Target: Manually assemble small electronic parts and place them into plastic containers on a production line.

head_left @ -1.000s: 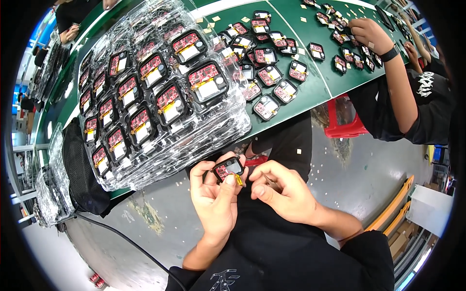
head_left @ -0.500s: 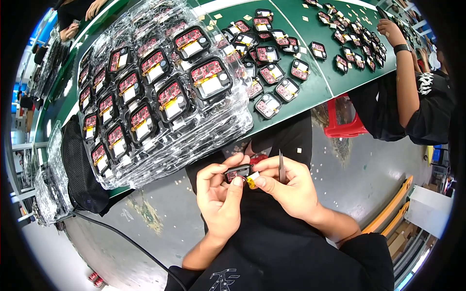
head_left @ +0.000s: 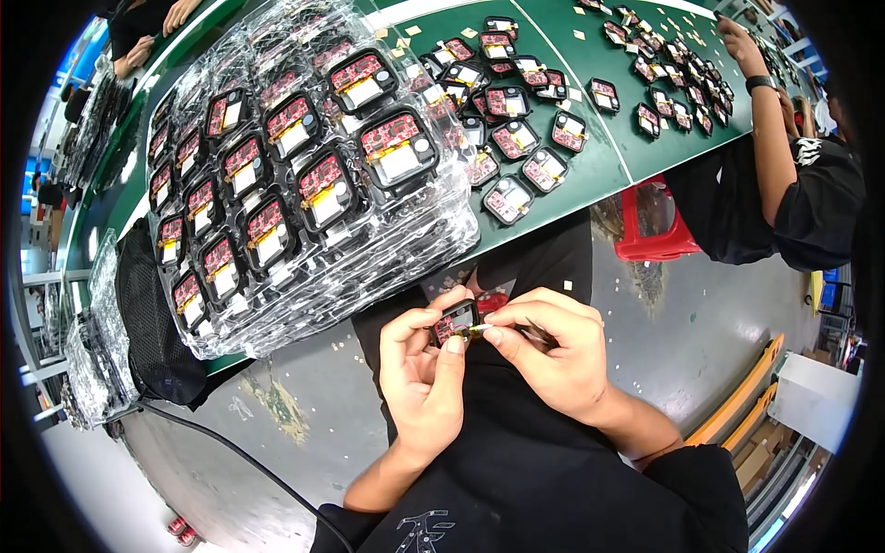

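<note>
My left hand [head_left: 422, 369] holds a small black-framed unit with a red circuit board [head_left: 455, 323] over my lap. My right hand [head_left: 546, 355] pinches a small yellow tab at the unit's right edge and also carries a thin dark tool between its fingers. Both hands touch the unit, just below the green table's [head_left: 599, 170] near edge.
A stack of clear plastic trays [head_left: 295, 184] with several red-board units sits on the table at left. Loose units [head_left: 516, 138] lie scattered to the right. Another person's arm [head_left: 770, 129] reaches over the table at far right. A red stool [head_left: 650, 226] stands below.
My hands have stayed over my lap with the unit. The right hand's fingers have shifted to pinch the yellow tab. The other person's arm moved farther along the table.
</note>
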